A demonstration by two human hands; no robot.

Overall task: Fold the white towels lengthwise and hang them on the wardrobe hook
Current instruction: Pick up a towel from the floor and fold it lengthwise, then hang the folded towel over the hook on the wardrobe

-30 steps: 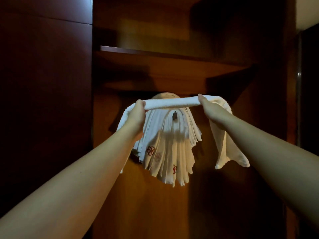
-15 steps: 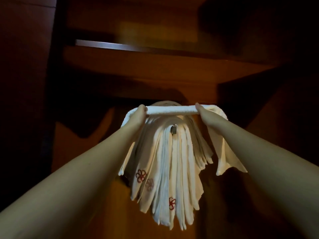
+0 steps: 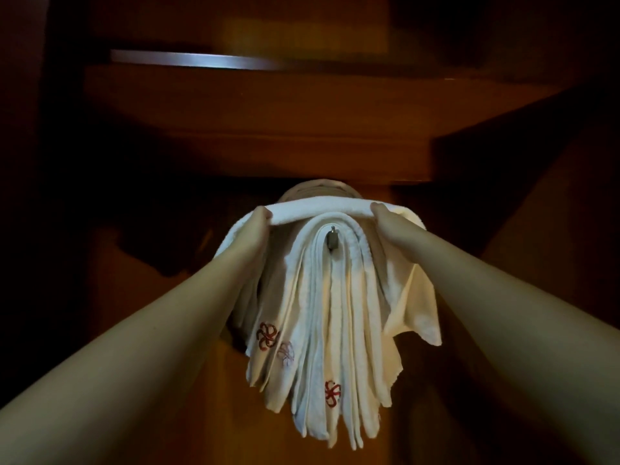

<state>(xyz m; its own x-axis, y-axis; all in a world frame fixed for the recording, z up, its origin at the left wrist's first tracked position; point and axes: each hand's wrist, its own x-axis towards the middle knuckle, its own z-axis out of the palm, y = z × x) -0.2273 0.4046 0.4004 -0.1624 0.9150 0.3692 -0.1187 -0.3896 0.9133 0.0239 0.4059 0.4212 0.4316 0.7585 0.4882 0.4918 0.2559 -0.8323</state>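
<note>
1. Gripping a folded white towel (image 3: pixel 318 209), both hands hold it stretched level just above the hook (image 3: pixel 332 238).
2. Left hand (image 3: pixel 258 226): sits left of the hook, fingers curled round the towel's left end, with cloth draped over the knuckles. It is pinching the towel.
3. Right hand (image 3: pixel 385 223): sits right of the hook, thumb and fingers closed on the towel's right end. It too is pinching the towel.
4. Towel: the span between the hands is a narrow, rolled-looking band. It touches, or nearly touches, the top of the bundle (image 3: pixel 322 313) on the hook; contact cannot be confirmed. Its loose ends hang down outside each hand, the right end reaching well below the hook as a pointed corner.
5. Hook: a small metal peg, visible in a gap at the centre of the bundle, directly below the stretched band.
6. Bundle: many white towels already hang from the hook in long folds, fanning out below it. Three red flower emblems (image 3: pixel 267 335) show on the lower folds, two to the lower left of the hook, one further down.
7. Shelf (image 3: pixel 235 105): a wooden board runs across above the hook, with a pale front edge catching light.
8. Back panel (image 3: pixel 201 414): brown wood behind and below the hook. Surroundings are dark; further detail cannot be told.
</note>
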